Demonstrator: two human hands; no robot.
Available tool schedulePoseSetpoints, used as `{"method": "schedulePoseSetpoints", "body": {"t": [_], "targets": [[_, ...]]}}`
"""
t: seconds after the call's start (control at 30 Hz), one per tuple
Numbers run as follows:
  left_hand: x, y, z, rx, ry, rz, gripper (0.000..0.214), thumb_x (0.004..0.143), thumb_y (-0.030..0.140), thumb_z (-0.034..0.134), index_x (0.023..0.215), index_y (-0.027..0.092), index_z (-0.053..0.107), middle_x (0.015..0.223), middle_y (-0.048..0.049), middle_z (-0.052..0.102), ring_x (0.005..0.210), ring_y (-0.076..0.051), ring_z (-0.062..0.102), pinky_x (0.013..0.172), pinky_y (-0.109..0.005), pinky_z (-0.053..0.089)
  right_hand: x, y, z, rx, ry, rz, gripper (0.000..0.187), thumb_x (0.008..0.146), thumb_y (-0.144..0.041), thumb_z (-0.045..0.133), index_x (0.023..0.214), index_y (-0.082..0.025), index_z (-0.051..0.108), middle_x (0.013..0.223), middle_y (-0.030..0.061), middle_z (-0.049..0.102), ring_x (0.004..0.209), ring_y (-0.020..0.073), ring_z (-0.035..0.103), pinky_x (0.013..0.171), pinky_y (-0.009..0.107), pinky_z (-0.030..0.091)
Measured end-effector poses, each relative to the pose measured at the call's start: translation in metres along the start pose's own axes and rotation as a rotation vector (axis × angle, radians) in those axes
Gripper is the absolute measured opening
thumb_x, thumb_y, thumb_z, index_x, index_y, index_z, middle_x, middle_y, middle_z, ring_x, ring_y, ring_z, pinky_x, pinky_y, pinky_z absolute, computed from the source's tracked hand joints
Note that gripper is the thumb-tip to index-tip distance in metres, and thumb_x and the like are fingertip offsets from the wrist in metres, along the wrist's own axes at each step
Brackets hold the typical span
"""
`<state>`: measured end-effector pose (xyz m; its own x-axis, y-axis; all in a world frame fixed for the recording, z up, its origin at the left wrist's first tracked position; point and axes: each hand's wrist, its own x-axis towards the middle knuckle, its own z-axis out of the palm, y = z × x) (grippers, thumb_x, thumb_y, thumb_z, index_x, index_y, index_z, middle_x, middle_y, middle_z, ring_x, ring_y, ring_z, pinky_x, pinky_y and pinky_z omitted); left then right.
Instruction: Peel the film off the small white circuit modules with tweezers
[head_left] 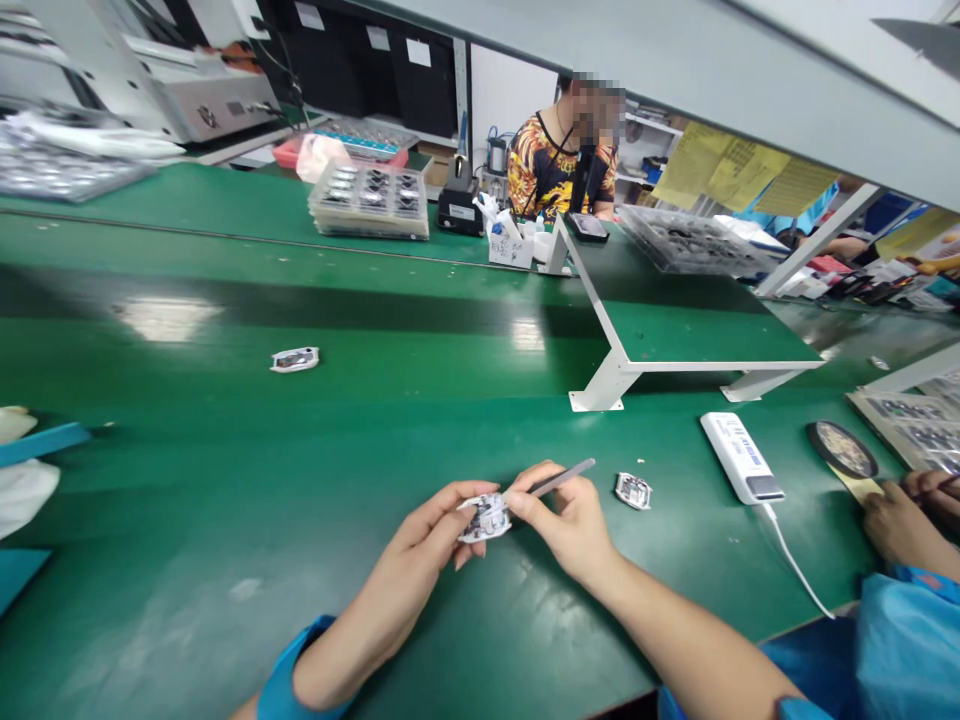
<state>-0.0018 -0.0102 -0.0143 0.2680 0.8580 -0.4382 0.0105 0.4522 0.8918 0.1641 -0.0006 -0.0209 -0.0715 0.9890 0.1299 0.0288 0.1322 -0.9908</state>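
Observation:
My left hand (420, 540) grips a small white housing (486, 520) by its edge, thumb on top and fingers beneath. Silvery and dark parts show inside this open housing, too small to name. In my right hand (574, 525), a slim grey tool (564, 477) is pinched between thumb and fingers. Its blunt end points up to the right, while its working tip is hidden at the housing's right edge, so I cannot tell whether it is tweezers. A similar open housing (634, 491) lies just right of my right hand. Farther off at the left lies another such housing (295, 360).
A low green-topped stand (720, 345) with white legs occupies the right middle of the green bench (187, 480). Near it lie a white corded device (741, 458) and a round black dish (841, 449), close to a co-worker's hand (907, 530). Stacked trays (367, 205) stand behind.

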Motion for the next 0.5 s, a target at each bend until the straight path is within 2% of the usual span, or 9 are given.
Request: {"method": "schedulePoseSetpoints", "body": {"t": [0.5], "targets": [[-0.0007, -0.0001, 0.0009, 0.197, -0.04, 0.093, 0.05, 0.079, 0.048, 0.044, 0.113, 0.012, 0.052, 0.082, -0.0023, 0.056, 0.068, -0.006, 0.047, 0.062, -0.015, 0.039, 0.002, 0.0028, 0.0009, 0.089, 0.034, 0.118, 0.014, 0.075, -0.029, 0.07, 0.075, -0.015, 0.066, 0.07, 0.0014, 0.067, 0.065, 0.012, 0.061, 0.064, 0.023, 0.049]]}}
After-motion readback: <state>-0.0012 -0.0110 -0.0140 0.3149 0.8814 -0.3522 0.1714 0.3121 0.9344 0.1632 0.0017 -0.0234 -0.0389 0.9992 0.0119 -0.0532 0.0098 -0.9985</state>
